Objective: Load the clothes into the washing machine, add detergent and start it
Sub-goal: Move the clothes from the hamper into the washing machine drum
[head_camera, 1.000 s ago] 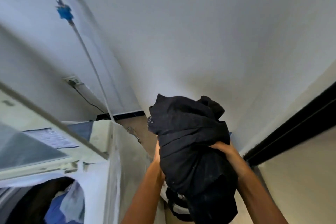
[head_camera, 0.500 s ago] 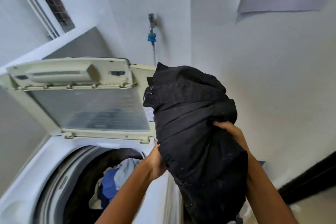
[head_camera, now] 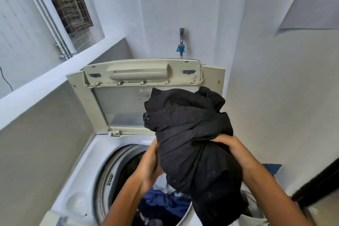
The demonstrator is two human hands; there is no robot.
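Observation:
A bundled black garment (head_camera: 190, 145) hangs over the open drum of a white top-loading washing machine (head_camera: 80, 176). My left hand (head_camera: 149, 165) grips its left side and my right hand (head_camera: 233, 147) clasps it from the right. Inside the drum lie blue and white clothes (head_camera: 165, 200). The machine's lid (head_camera: 139, 90) stands upright behind the bundle.
A tap with a blue hose fitting (head_camera: 180, 46) is on the wall above the lid. A ledge (head_camera: 55, 77) and a barred window (head_camera: 67, 0) are at the left. Walls close in on both sides; a dark door frame (head_camera: 319, 183) is at the lower right.
The view has swung left and down from the wall onto the machine. Both hands have carried the black bundle from beside the machine to above the open drum.

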